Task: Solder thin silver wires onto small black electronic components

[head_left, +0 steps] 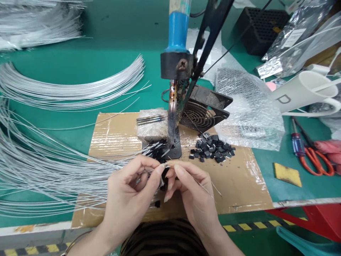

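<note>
My left hand is closed in a pinch on a thin grey wire. Its fingertips meet those of my right hand, which also pinches a thin wire; loose thin wire ends stick out behind its fingers. The tiny silvery part between the fingertips is mostly covered. Under and beside my left hand spreads a bundle of grey wires, some with black tips by the iron's base. Just above my hands, a blue-handled soldering iron points down in its stand, clear of my fingers. A pile of small black pieces lies right of it.
A cardboard sheet covers the front of the green bench. A wrapped block and a small fan stand by the iron. More wires lie back left. Orange-handled scissors, a yellow sponge and a white mug are at right.
</note>
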The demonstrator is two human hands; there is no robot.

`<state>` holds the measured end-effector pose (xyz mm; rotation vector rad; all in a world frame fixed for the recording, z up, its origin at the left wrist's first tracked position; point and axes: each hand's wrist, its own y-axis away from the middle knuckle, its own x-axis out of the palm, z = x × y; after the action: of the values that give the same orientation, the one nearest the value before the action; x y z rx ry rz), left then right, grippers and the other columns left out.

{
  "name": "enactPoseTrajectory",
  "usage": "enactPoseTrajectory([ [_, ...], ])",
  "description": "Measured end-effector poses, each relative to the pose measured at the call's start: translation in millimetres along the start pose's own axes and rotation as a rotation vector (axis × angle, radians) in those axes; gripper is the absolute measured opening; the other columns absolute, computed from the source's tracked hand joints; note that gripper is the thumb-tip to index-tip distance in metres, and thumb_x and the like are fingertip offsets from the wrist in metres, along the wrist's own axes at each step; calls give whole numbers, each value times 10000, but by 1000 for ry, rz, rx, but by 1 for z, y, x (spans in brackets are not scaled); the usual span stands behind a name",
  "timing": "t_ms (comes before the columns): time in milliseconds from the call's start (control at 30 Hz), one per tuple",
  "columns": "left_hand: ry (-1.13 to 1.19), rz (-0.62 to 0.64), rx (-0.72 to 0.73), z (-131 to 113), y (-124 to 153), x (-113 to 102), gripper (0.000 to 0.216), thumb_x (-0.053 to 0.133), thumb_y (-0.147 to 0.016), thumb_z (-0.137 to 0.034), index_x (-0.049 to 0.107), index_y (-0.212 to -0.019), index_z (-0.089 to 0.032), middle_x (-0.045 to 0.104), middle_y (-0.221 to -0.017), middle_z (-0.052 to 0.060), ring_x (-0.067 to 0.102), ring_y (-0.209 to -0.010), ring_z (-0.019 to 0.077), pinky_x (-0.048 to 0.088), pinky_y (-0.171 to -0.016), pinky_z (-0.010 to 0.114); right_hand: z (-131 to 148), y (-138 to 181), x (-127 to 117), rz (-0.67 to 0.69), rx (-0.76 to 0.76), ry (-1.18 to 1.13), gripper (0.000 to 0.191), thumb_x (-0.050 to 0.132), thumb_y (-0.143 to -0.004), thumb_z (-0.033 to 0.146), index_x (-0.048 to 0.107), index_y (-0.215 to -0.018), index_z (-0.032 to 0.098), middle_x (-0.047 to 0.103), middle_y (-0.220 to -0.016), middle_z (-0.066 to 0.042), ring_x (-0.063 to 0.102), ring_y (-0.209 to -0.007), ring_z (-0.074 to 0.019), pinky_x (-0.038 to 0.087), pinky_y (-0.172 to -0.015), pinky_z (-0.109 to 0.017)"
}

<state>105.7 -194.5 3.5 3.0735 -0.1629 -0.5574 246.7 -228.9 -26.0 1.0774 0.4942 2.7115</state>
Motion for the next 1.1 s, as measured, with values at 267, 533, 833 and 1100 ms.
enactPoseTrajectory([
  [267,-4,28,-1,1,1,0,107,688,-957,-221,718,-856,-241,684,-654,-65,507,-488,61,392,-468,150,-1,-3,3,4,10,-14,121,809,-907,321,866,-911,213,763,-732,-3,685,-500,-95,614,-486,-186],
  [533,-111,19,66,4,5,-1,125,674,-975,-241,706,-854,-230,662,-612,-59,483,-460,73,354,-440,192,-1,-2,7,-13,21,-34,165,807,-898,316,847,-809,184,707,-623,12,640,-443,-80,578,-445,-162],
  [833,-127,-4,74,8,7,2,87,685,-969,-230,708,-886,-220,745,-682,-24,634,-534,99,426,-473,193,-3,-2,10,-82,3,-26,175,838,-844,330,824,-752,182,724,-651,5,625,-418,-84,551,-417,-179],
  [1100,-117,-6,62,7,6,3,114,682,-977,-239,710,-868,-220,740,-670,-21,629,-531,100,417,-466,193,-3,-2,10,-69,-15,-20,157,825,-867,324,838,-788,189,736,-674,-3,633,-428,-89,564,-413,-182],
])
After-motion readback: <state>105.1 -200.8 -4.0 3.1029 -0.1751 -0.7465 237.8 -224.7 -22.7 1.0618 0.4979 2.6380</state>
